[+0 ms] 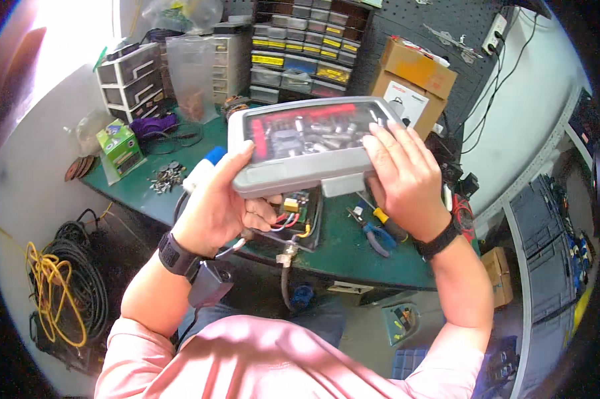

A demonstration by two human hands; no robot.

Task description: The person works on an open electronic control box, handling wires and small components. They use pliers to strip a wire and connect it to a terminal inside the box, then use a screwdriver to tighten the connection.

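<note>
Head view: grey socket case (293, 166) held between left hand (217, 206) and right hand (406, 176), fingers (386, 143) clamped on case edges.

A green box (120, 146) and loose screws (167, 177) lay near the green workbench's (343, 249) left edge; blue-handled pliers (374, 234) sat by its front edge; cardboard boxes (416, 76) stood at the back.

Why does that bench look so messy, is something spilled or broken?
Yes. Small metal bits lie scattered loose on the green bench, and an opened device shows bare wires. The grey case looks whole.
</note>
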